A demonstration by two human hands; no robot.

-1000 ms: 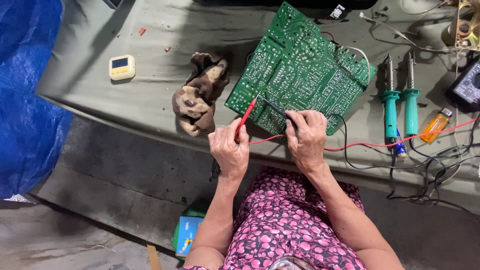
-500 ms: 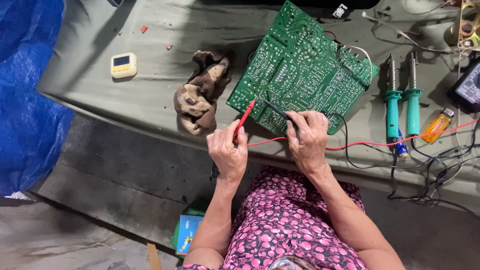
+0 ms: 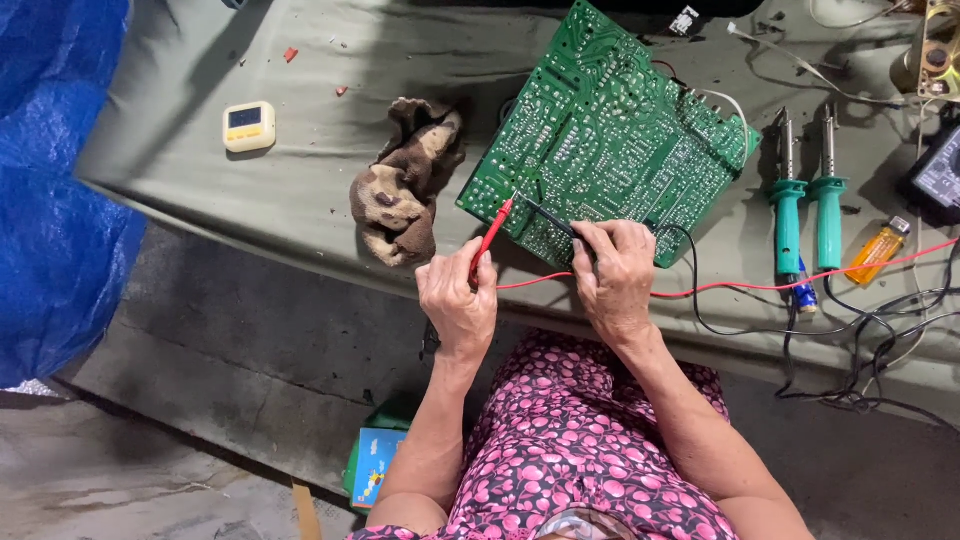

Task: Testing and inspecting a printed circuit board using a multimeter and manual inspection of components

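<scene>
Rag (image 3: 405, 195): crumpled, left of board, unmoved.
Left hand (image 3: 458, 305): fingers pinching red probe (image 3: 492, 237); tip has stayed on the board's near edge.
Circuit board (image 3: 610, 135): solder side up on bench (image 3: 250, 200), unshifted.
Right hand (image 3: 617, 275): fingers pinch black probe (image 3: 550, 219), tip beside red's. Probing continues.

The meter (image 3: 940, 175) is cut off by the right edge.

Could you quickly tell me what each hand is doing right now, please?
Left hand: closed on the red probe, tip on the green circuit board.
Right hand: closed on the black probe.
</scene>
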